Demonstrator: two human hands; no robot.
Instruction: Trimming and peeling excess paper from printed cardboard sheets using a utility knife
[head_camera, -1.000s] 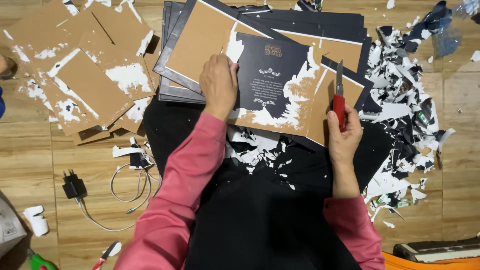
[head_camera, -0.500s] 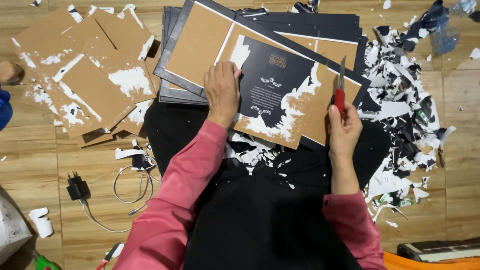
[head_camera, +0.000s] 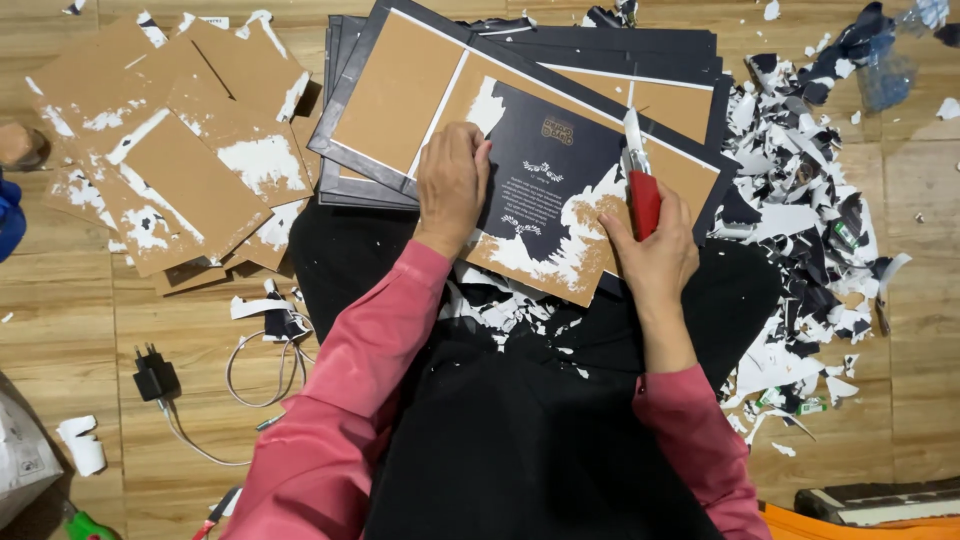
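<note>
Head view, looking down on a person seated on a wooden floor (head_camera: 60, 330). Nearest the camera, two pink sleeves (head_camera: 330, 420) run up from the bottom edge over a black lap cloth (head_camera: 520, 430) flecked with white paper crumbs; the elbows are cut off by the frame. The left hand (head_camera: 452, 185) lies palm down, fingers curled, pressing on the near-left part of a brown cardboard panel (head_camera: 400, 95) whose dark printed paper facing (head_camera: 545, 175) is partly scraped away to ragged white patches. The right hand (head_camera: 655, 250) is closed around the red handle of a utility knife (head_camera: 640, 180); its blade points away from the person and meets the panel just right of the dark facing, though the tip is too small to make out. The panel rests on a stack of similar dark-edged panels (head_camera: 640, 55), whose number cannot be counted. At near left on the floor lie a black plug adapter with white cable (head_camera: 160, 378); objects at the bottom corners are cut off and unidentifiable. To the far left sits a pile of stripped brown boards (head_camera: 180, 160). On the right, a heap of torn black-and-white paper scraps (head_camera: 810, 210) spreads from near to far.
</note>
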